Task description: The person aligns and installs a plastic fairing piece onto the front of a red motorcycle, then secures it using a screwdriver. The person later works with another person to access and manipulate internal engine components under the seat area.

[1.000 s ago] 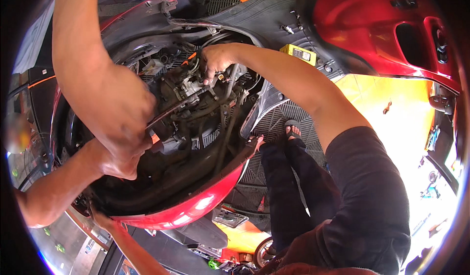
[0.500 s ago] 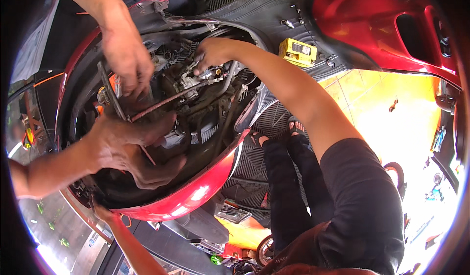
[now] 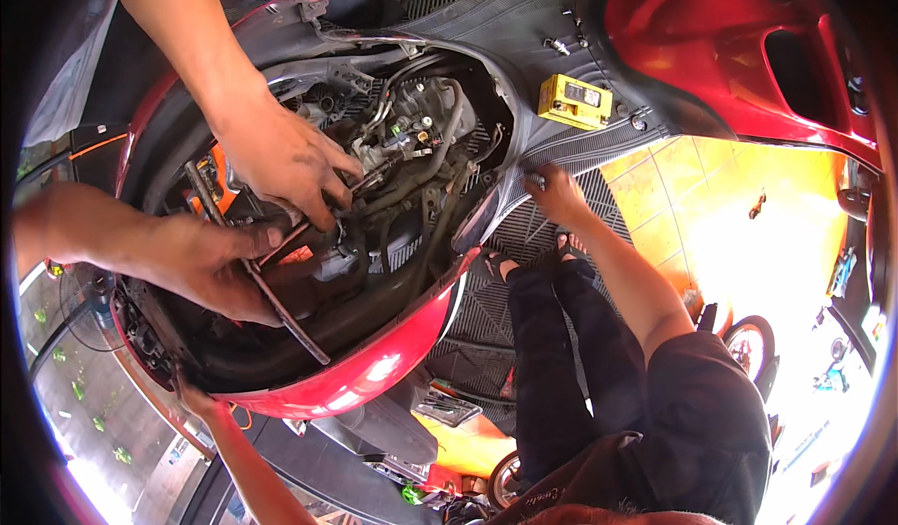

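Observation:
My left hand (image 3: 195,400) is at the tail of a red scooter (image 3: 383,368), its fingers curled over the dark rear edge and partly hidden. By the side edge of the black footboard (image 3: 486,22), my right hand (image 3: 558,198) is closed, fingers bent; I cannot make out what is in them. A co-worker's two hands, one from the top (image 3: 281,156) and one from the left (image 3: 201,261), are on a long T-handle wrench (image 3: 290,317) inside the scooter's opened body. Its shaft slants toward the exposed engine (image 3: 416,118); the far tip is hidden by fingers.
A yellow box-shaped battery (image 3: 574,101) stands on the footboard, near small metal parts (image 3: 558,46). Red front bodywork (image 3: 711,29) rises at the right. Black ridged mats (image 3: 468,357) and orange tiles (image 3: 669,184) cover the floor. A tray (image 3: 449,407) lies below the scooter.
My right hand has left the engine and moved right to the footboard's edge. The co-worker's upper hand has come down to the wrench, whose handle has turned. My left hand stays put.

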### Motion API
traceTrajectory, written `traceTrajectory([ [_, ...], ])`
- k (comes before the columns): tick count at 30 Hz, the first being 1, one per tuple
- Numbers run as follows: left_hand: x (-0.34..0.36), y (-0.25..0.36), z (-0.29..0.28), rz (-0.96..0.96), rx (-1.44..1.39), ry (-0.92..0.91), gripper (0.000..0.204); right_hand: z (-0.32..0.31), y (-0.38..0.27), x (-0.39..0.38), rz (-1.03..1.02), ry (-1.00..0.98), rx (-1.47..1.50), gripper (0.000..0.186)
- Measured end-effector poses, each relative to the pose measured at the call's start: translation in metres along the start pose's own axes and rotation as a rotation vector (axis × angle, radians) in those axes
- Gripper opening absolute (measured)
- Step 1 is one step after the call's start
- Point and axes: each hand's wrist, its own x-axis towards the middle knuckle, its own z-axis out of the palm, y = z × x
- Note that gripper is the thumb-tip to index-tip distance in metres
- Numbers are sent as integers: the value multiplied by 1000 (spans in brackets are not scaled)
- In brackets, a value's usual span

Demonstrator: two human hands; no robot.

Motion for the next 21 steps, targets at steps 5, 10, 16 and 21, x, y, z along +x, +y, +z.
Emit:
traceTrajectory([
  [5,22,-13,-47,264,255,-29,37,42,56,-66,-209,14,-123,27],
  [10,-4,4,3,148,62,-3,35,82,141,-123,64,-229,-391,36],
  [16,-14,6,0,124,-21,34,34,55,158,-156,426,-508,-392,41],
  [21,-16,9,12,58,-95,48,34,41,170,-164,460,-446,-380,40],
])
